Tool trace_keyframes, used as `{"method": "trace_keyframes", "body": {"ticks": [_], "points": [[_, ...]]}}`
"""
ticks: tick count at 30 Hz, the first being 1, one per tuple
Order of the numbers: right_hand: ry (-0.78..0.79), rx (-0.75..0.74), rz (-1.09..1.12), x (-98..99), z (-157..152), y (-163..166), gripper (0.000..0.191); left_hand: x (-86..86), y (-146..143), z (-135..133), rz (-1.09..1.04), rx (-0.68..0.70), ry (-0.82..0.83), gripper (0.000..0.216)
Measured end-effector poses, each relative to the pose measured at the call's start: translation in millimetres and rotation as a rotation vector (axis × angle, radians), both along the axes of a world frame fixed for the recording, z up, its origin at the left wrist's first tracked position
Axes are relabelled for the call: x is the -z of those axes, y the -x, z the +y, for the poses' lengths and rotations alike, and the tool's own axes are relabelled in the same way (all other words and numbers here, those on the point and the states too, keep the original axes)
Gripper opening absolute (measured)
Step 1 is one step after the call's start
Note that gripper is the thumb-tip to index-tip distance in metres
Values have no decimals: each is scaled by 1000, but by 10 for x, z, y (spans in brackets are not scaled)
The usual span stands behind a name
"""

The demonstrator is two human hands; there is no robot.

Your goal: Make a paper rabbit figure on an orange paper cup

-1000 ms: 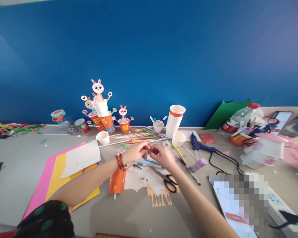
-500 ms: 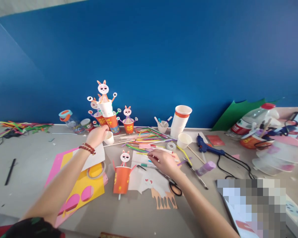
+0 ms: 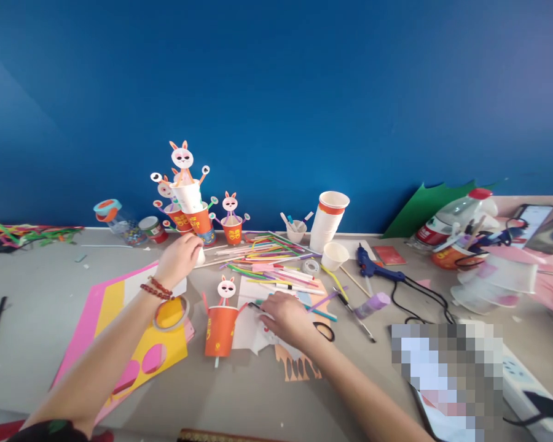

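Left hand (image 3: 177,267) curls at the small white cup (image 3: 201,258) behind the card, right hand (image 3: 286,319) bends loosely low over white paper (image 3: 244,331); whether either holds anything I cannot tell. Best handling, I judge: keep the left forearm light above the yellow card (image 3: 175,350), leave the orange rabbit cup (image 3: 220,331) between the arms unbumped, touch the small white cup gently, and pinch tiny bits like the black piece (image 3: 254,305), just beside the right fingertips. A second ago both hands met above the papers; now they are apart
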State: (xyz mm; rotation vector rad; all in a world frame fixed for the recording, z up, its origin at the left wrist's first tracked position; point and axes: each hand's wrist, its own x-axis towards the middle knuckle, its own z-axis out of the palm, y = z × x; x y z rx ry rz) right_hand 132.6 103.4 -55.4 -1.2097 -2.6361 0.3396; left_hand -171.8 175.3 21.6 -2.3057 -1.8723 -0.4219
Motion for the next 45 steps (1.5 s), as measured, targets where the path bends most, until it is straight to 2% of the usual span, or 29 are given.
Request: {"method": "trace_keyframes", "body": {"ticks": [1,3,7,10,13,15,17,19,21,24,26,28,36,45], "points": [[-10,7,-28,19,-2,84,15,-7,-84,-95,-26,38,-8,26],[-26,24,-76,38,16,197,12,-1,-269,-289,-140,230,15,25],[-43,95,-139,15,134,172,14,103,-614,-515,-171,534,237,24],[-47,178,-156,-24,247,26,18,159,-777,-501,-80,594,323,23],[-43,236,-139,-55,265,-133,24,89,-824,-488,-103,503,250,23],[-29,235,-114,-61,189,-230,29,20,-786,-563,-223,391,169,23],[-2,204,-90,-51,54,-320,25,21,-702,-723,-373,247,64,27],[29,158,-73,-28,-109,-401,18,147,-599,-947,-475,82,-75,33],[47,123,-48,-1,-261,-458,16,386,-513,-1191,-522,-72,-144,48],[70,102,9,30,-406,-476,16,789,-479,-1504,-559,-212,-45,70],[88,86,27,37,-436,-446,15,967,-526,-1629,-562,-234,54,80],[102,64,19,28,-427,-395,15,1037,-601,-1671,-587,-219,96,82],[139,64,-18,-28,-335,-168,17,989,-769,-1380,-569,-141,-42,80],[176,110,49,87,-234,-14,17,1098,-817,-1290,-517,-178,1,79]]}}
